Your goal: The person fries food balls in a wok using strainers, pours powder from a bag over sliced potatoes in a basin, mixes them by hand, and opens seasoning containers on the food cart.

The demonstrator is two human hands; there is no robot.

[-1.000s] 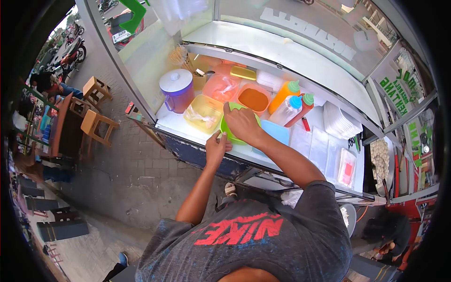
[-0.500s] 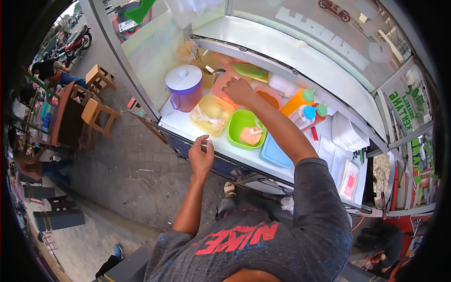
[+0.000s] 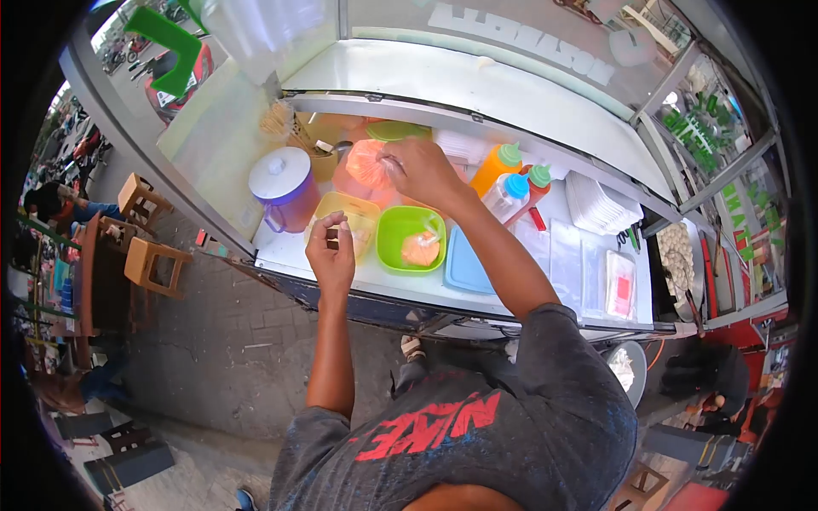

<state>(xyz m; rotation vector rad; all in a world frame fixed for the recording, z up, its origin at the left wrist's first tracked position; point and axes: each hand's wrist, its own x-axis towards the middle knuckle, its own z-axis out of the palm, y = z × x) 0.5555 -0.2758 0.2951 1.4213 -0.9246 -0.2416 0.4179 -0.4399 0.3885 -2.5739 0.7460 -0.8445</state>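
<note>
My right hand (image 3: 420, 173) pinches the top of a clear plastic bag with orange contents (image 3: 367, 164), held above the pink container (image 3: 348, 182). My left hand (image 3: 331, 247) is raised in front of the yellow container (image 3: 339, 204), fingers curled but apart, holding nothing. Just right of it, the green bowl (image 3: 388, 240) holds another bag of orange contents (image 3: 421, 248). A blue lid or container (image 3: 467, 262) lies beside the bowl. To the left stands the purple pitcher (image 3: 285, 203) with its white lid.
Sauce bottles (image 3: 506, 197), stacked white trays (image 3: 599, 204) and plastic packets (image 3: 619, 284) are on the cart's right side. Skewers (image 3: 281, 124) stand at the back left. Glass panels and a metal frame surround the counter. Wooden stools (image 3: 156, 265) and seated people are further left.
My right hand went from the green bowl to the back containers and has lifted a bag of orange contents. My left hand let go of the bowl and rose. The view shifted.
</note>
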